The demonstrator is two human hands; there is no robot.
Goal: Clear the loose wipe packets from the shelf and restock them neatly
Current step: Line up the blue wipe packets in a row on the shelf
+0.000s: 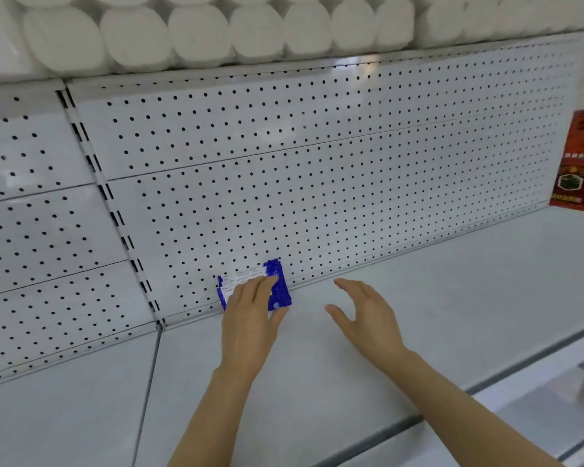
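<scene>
A small stack of blue and white wipe packets [277, 284] stands on edge against the perforated back panel at the rear of the white shelf [418, 298]. My left hand [250, 315] lies flat against the front of the stack, fingers straight over it and thumb along its right side. My right hand [364, 315] hovers open just to the right, fingers spread, holding nothing and a short gap away from the packets.
White paper rolls [196, 35] fill the shelf above. A red package [580, 160] stands at the far right of the shelf. A slotted upright [115, 210] divides the back panels on the left. The shelf's front edge [486, 385] runs diagonally at lower right.
</scene>
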